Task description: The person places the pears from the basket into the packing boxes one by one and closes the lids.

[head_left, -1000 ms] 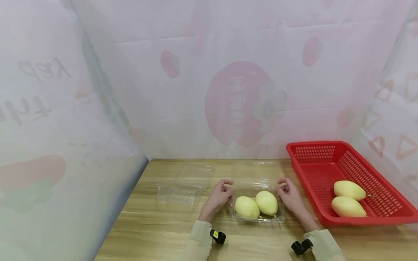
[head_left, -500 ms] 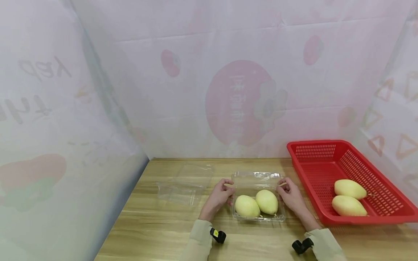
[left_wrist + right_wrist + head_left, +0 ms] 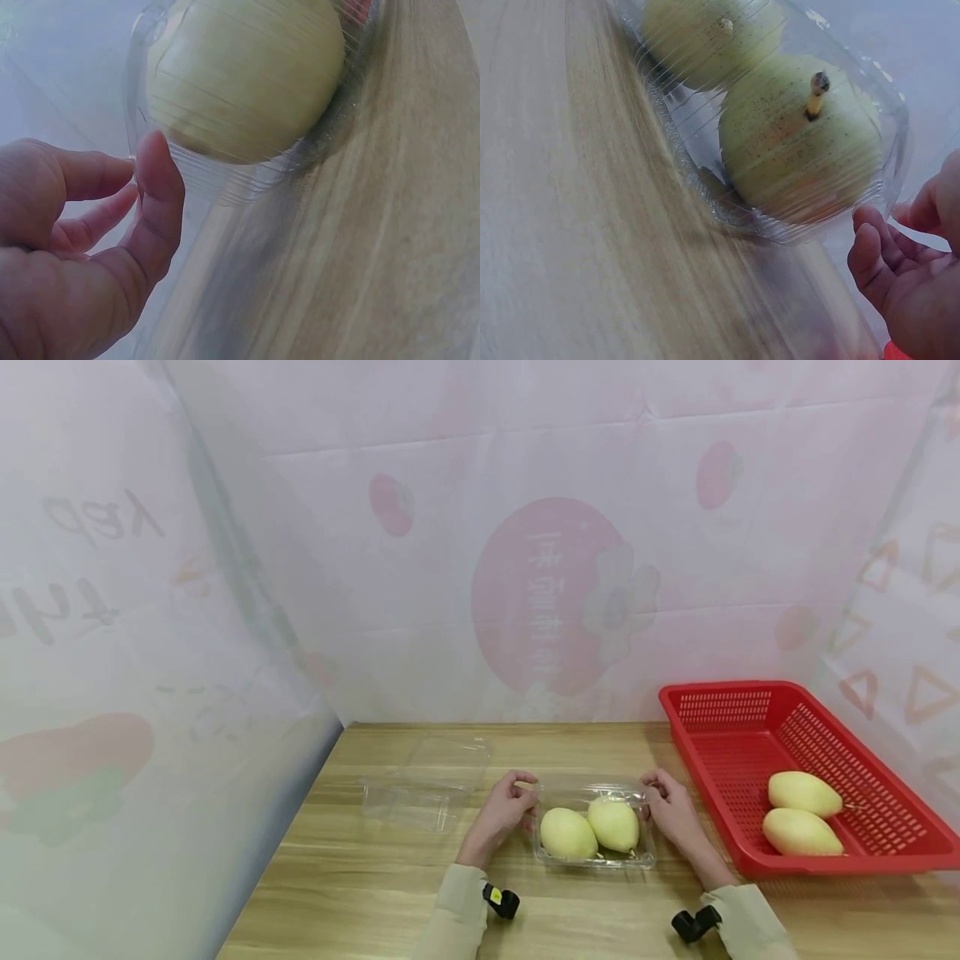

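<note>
A clear plastic clamshell box [image 3: 551, 862] holding two pale yellow pears [image 3: 567, 835] stands on the wooden table, its hinged lid [image 3: 573, 787] tilted forward over them. At the box's left rim, my left hand [image 3: 504, 810] pinches the edge between thumb and finger; the left wrist view shows this hand [image 3: 90, 232] close to one pear [image 3: 240, 75]. My right hand [image 3: 670, 810] pinches the right edge near the lid's side. In the right wrist view, its fingertips [image 3: 866, 244] meet the clear rim beside a pear with a dark stem [image 3: 817, 94].
A red plastic basket [image 3: 720, 814] stands at the right with two more pears [image 3: 802, 832] in its near end. Left of my left hand lies another clear clamshell box [image 3: 420, 810], lid open. Printed cloth walls [image 3: 420, 585] enclose the table's back and sides.
The lid has swung up from lying back on the table and forward over the pears. My right hand shifted slightly; my left hand stayed at the rim.
</note>
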Tool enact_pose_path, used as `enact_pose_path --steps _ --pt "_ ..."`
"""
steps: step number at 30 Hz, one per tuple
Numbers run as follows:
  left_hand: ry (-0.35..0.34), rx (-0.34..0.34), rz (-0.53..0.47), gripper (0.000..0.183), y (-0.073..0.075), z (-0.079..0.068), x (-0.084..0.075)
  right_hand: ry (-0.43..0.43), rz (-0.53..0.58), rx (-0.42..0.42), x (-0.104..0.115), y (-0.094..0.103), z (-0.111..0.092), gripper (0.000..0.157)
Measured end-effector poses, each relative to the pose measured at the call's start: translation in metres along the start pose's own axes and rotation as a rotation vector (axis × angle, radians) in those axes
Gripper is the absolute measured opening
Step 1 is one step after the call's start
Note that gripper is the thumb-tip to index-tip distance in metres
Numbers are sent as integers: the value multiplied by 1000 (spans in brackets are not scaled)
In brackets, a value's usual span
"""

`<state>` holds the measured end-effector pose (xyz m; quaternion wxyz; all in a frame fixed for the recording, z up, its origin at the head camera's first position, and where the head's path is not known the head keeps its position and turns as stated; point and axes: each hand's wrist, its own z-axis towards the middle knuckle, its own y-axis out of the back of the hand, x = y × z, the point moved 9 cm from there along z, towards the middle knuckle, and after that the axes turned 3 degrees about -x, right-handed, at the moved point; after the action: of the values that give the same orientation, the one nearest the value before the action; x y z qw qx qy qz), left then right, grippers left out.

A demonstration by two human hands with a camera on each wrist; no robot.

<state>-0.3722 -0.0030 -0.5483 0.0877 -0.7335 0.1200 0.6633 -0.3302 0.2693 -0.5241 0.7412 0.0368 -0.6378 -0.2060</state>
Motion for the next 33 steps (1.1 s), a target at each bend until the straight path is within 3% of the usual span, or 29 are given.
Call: enact_pose_path --steps 8,12,19,33 --pt "-8 3 -20 27 1 0 0 -52 37 -27 2 4 -1 27" --pt "5 -11 -39 25 2 2 1 -6 56 -19 4 4 -1 23" --pt "12 -30 -46 26 4 2 1 104 -31 -52 11 6 -1 15" --pt "0 -7 3 30 3 -2 -1 55 3 22 3 -1 -1 14"
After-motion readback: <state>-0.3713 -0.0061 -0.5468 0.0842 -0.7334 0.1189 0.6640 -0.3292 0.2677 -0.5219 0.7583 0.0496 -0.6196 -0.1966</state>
